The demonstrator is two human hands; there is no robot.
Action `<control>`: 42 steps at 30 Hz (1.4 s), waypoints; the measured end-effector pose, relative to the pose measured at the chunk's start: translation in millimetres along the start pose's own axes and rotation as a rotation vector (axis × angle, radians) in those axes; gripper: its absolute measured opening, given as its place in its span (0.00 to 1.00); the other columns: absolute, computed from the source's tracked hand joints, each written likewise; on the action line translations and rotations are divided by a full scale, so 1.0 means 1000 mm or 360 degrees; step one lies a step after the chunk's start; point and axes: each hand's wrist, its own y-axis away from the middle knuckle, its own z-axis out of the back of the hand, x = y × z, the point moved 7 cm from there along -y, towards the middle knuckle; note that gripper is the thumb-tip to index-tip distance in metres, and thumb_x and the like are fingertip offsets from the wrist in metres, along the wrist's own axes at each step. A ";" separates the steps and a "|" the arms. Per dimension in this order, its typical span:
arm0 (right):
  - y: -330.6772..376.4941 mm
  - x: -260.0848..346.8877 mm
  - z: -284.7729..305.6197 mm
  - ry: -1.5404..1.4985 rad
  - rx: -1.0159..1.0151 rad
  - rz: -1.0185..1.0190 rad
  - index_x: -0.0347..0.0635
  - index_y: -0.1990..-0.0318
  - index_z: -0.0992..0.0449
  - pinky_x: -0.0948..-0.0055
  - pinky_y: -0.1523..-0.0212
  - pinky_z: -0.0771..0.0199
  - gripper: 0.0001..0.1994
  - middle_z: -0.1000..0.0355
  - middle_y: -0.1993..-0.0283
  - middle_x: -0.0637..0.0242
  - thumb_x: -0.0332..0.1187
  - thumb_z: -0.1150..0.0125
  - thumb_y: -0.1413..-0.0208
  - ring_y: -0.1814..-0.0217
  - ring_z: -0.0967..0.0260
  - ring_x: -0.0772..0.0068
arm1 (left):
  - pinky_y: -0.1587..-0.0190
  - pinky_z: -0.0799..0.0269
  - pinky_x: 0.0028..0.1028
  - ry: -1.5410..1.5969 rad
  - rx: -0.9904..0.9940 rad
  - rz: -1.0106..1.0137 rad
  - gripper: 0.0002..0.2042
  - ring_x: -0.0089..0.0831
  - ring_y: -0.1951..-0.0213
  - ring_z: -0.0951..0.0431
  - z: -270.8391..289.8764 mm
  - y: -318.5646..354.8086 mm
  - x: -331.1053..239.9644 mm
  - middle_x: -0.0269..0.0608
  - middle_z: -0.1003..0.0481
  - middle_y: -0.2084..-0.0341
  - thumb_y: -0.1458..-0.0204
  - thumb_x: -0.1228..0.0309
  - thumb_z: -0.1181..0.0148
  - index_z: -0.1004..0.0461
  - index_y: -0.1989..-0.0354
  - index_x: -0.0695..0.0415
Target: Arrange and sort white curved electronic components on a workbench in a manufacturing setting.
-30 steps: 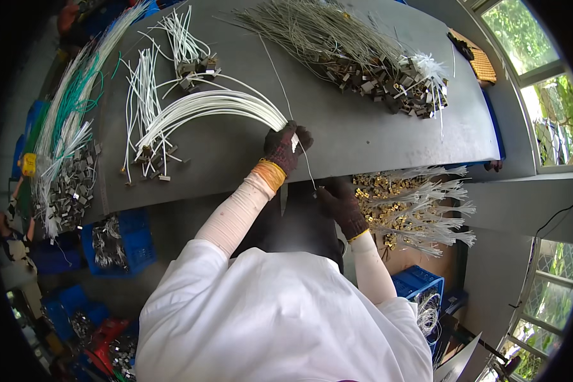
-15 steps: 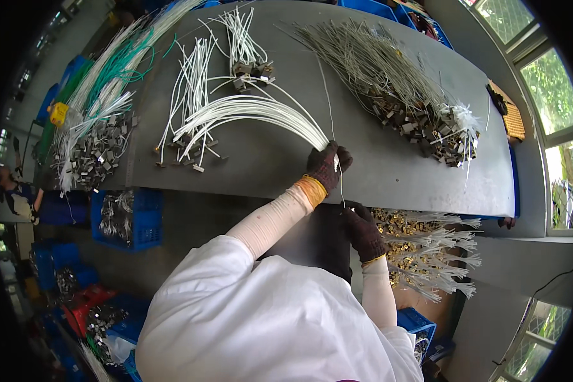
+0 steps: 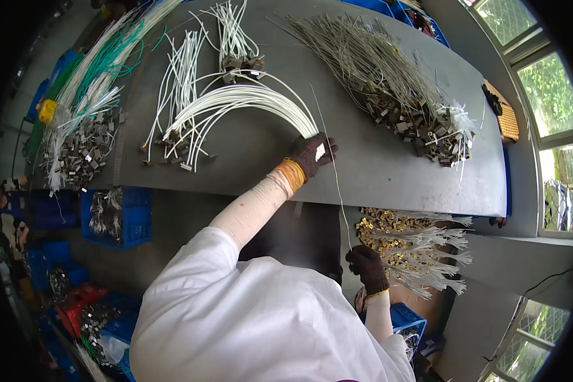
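My left hand (image 3: 311, 156), in a dark knitted glove, is closed around the ends of an arched bundle of white cables (image 3: 251, 102) above the grey table (image 3: 254, 162). The far ends of the bundle lie among small dark metal pieces on the table. My right hand (image 3: 368, 267), gloved too, is closed on the lower end of a thin pale wire (image 3: 338, 188), below the table's near edge. That wire runs up past my left hand, and its upper part lies over the table. Whether the left fingers also grip the wire is hidden.
Grey cables (image 3: 356, 60) with dark metal ends are heaped at the right. More white cables (image 3: 235, 32) lie behind the bundle. White and green strands (image 3: 102, 76) cover the left end. Brass-ended bunches (image 3: 420, 239) hang beside my right hand; a blue crate (image 3: 134, 219) stands below left.
My right hand has moved down and away from the left, drawing the thin wire into a longer span. My left hand has shifted slightly left, still closed on the white cables.
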 end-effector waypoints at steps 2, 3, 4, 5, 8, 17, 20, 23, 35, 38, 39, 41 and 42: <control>0.017 -0.017 0.008 0.0018 0.0005 -0.0094 0.39 0.66 0.22 0.79 0.77 0.35 0.07 0.28 0.74 0.70 0.34 0.40 0.46 0.78 0.33 0.79 | 0.51 0.22 0.43 0.0122 -0.0018 -0.0005 0.13 0.42 0.55 0.21 -0.007 -0.006 -0.011 0.46 0.23 0.59 0.41 0.68 0.43 0.31 0.51 0.58; 0.025 -0.026 0.011 -0.0016 0.0045 -0.0123 0.39 0.65 0.21 0.79 0.76 0.35 0.09 0.27 0.75 0.70 0.35 0.39 0.46 0.77 0.32 0.80 | 0.56 0.21 0.41 0.0239 -0.0055 -0.0033 0.13 0.40 0.60 0.20 -0.009 -0.009 -0.019 0.45 0.23 0.61 0.43 0.67 0.39 0.30 0.53 0.57; 0.032 -0.032 0.014 -0.0020 0.0030 -0.0126 0.39 0.65 0.21 0.79 0.76 0.35 0.09 0.27 0.75 0.70 0.35 0.39 0.46 0.77 0.32 0.80 | 0.56 0.21 0.41 0.0242 -0.0044 -0.0022 0.13 0.40 0.60 0.20 -0.013 -0.013 -0.025 0.45 0.23 0.61 0.43 0.67 0.39 0.30 0.53 0.57; 0.041 -0.041 0.017 0.0010 0.0007 -0.0182 0.39 0.65 0.21 0.79 0.75 0.34 0.09 0.27 0.75 0.70 0.35 0.39 0.46 0.77 0.32 0.80 | 0.56 0.21 0.41 0.0283 -0.0042 -0.0012 0.12 0.41 0.59 0.20 -0.013 -0.017 -0.030 0.44 0.22 0.62 0.43 0.68 0.40 0.30 0.53 0.57; 0.065 -0.061 0.025 0.0039 -0.0018 -0.0238 0.39 0.66 0.21 0.78 0.74 0.33 0.09 0.28 0.75 0.70 0.35 0.38 0.46 0.77 0.33 0.79 | 0.43 0.26 0.49 0.0311 -0.0042 0.0018 0.12 0.48 0.46 0.25 -0.010 -0.027 -0.039 0.52 0.25 0.53 0.38 0.70 0.49 0.33 0.48 0.59; 0.098 -0.105 0.042 0.0069 -0.0139 -0.0280 0.38 0.66 0.19 0.74 0.72 0.32 0.09 0.26 0.74 0.69 0.33 0.33 0.52 0.74 0.32 0.77 | 0.43 0.25 0.45 0.0558 -0.0125 0.0028 0.11 0.45 0.49 0.24 -0.019 -0.028 -0.049 0.48 0.25 0.54 0.40 0.73 0.47 0.32 0.50 0.59; 0.103 -0.114 0.046 0.0033 -0.0118 -0.0314 0.38 0.66 0.19 0.74 0.72 0.32 0.08 0.26 0.74 0.69 0.32 0.33 0.52 0.74 0.32 0.77 | 0.44 0.25 0.43 0.0559 -0.0211 0.0006 0.11 0.43 0.49 0.24 -0.017 -0.031 -0.046 0.47 0.25 0.54 0.40 0.73 0.47 0.31 0.50 0.60; 0.105 -0.118 0.048 0.0028 -0.0150 -0.0308 0.38 0.67 0.19 0.74 0.72 0.32 0.08 0.27 0.75 0.69 0.32 0.33 0.53 0.75 0.32 0.77 | 0.44 0.25 0.42 0.0613 -0.0150 0.0038 0.10 0.42 0.49 0.24 -0.021 -0.030 -0.044 0.47 0.24 0.54 0.40 0.74 0.46 0.31 0.51 0.60; 0.109 -0.093 0.045 0.0124 -0.0153 -0.0356 0.38 0.69 0.20 0.78 0.70 0.30 0.06 0.25 0.70 0.69 0.31 0.37 0.52 0.72 0.30 0.78 | 0.42 0.26 0.42 0.0760 0.0047 0.0065 0.10 0.42 0.48 0.25 -0.027 -0.026 -0.046 0.46 0.25 0.55 0.42 0.74 0.43 0.30 0.52 0.60; 0.108 -0.101 0.047 0.0118 -0.0137 -0.0424 0.38 0.68 0.20 0.77 0.70 0.30 0.06 0.25 0.70 0.68 0.30 0.36 0.52 0.71 0.29 0.77 | 0.42 0.27 0.45 0.0676 0.0054 0.0116 0.09 0.43 0.48 0.24 -0.031 -0.018 -0.045 0.46 0.24 0.56 0.42 0.73 0.41 0.28 0.54 0.58; 0.109 -0.105 0.050 0.0116 -0.0137 -0.0425 0.38 0.68 0.20 0.77 0.70 0.30 0.06 0.25 0.70 0.68 0.30 0.36 0.52 0.71 0.29 0.77 | 0.42 0.27 0.45 0.0675 0.0054 0.0118 0.09 0.43 0.48 0.24 -0.032 -0.015 -0.045 0.46 0.24 0.56 0.42 0.73 0.41 0.28 0.54 0.58; 0.105 -0.099 0.046 0.0310 0.0202 -0.0027 0.38 0.67 0.20 0.77 0.70 0.30 0.06 0.25 0.69 0.67 0.29 0.37 0.51 0.70 0.29 0.76 | 0.43 0.28 0.47 0.0520 0.0070 0.0272 0.09 0.44 0.48 0.25 -0.034 -0.004 -0.040 0.44 0.24 0.55 0.43 0.71 0.39 0.27 0.56 0.55; 0.094 -0.113 0.050 0.0304 0.0199 -0.0033 0.38 0.67 0.20 0.77 0.70 0.30 0.06 0.25 0.69 0.67 0.29 0.37 0.51 0.70 0.29 0.76 | 0.43 0.28 0.47 0.0518 0.0068 0.0281 0.09 0.44 0.48 0.25 -0.034 0.001 -0.039 0.44 0.24 0.55 0.43 0.71 0.39 0.27 0.56 0.55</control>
